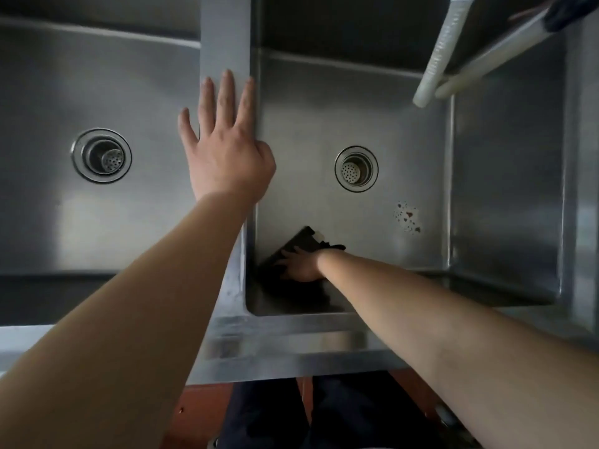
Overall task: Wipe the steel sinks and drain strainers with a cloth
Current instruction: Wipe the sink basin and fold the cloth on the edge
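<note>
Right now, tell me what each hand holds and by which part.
The right hand presses the dark cloth flat on the right steel sink's floor, on the cloth's near part. The left hand holds nothing, resting on the steel divider.

Your left hand (223,147) lies flat, fingers spread, on the steel divider (225,37), centre frame. Your right hand (301,264) presses a dark cloth (299,244) into the right sink (505,189), lower-left corner. One drain strainer (356,168) per basin; left sink (39,108) strainer (102,155) at left.

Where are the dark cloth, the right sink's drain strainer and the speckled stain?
dark cloth (299,243): head view, its upper flat part.
right drain strainer (351,171): head view, its perforated centre.
speckled stain (407,217): head view, its middle.
</note>
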{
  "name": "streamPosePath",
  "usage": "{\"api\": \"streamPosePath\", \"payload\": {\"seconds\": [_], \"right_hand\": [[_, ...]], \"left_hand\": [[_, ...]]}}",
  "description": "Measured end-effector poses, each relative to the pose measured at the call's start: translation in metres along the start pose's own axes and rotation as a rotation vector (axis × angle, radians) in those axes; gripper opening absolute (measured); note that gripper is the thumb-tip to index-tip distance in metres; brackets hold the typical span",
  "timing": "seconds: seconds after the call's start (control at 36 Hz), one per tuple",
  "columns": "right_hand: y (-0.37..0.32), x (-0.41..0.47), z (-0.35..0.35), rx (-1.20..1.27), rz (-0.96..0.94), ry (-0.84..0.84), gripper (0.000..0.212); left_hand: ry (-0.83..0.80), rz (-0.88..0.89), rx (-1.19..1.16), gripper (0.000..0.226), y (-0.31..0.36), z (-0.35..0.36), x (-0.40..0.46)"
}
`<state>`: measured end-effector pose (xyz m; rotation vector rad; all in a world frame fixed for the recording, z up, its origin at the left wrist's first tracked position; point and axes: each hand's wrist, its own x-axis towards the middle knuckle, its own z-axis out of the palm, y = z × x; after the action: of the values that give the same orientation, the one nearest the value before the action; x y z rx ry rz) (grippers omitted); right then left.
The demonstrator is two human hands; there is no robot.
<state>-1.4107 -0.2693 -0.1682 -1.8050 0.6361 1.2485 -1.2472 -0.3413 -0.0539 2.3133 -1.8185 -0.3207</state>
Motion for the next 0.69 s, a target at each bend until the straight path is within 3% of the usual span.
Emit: {"api": "streamPosePath", "payload": {"seconds": [0.14,0.36,0.47,0.58,0.69], "right_hand": [[0.005,-0.014,0.004,0.439,0.043,0.105,0.052],[0.008,-0.048,0.022,0.614,0.088,0.241,0.051],[0.016,-0.092,0.036,0.951,0.007,0.366,0.044],[0.029,-0.141,0.051,1.331,0.022,0.707,0.036],[0.035,-0.19,0.06,1.787,-0.011,0.969,0.025]], "left_hand": [[0.025,0.018,0.004,0.077,-0.002,0.003,0.0],[0.008,0.049,0.019,0.076,-0.001,0.001,-0.001],[0.006,0.096,0.029,0.073,-0.001,-0.003,-0.003],[-0.016,0.25,0.04,0.056,0.003,-0.01,-0.008],[-0.122,0.466,0.162,0.056,0.011,-0.017,-0.015]]}}
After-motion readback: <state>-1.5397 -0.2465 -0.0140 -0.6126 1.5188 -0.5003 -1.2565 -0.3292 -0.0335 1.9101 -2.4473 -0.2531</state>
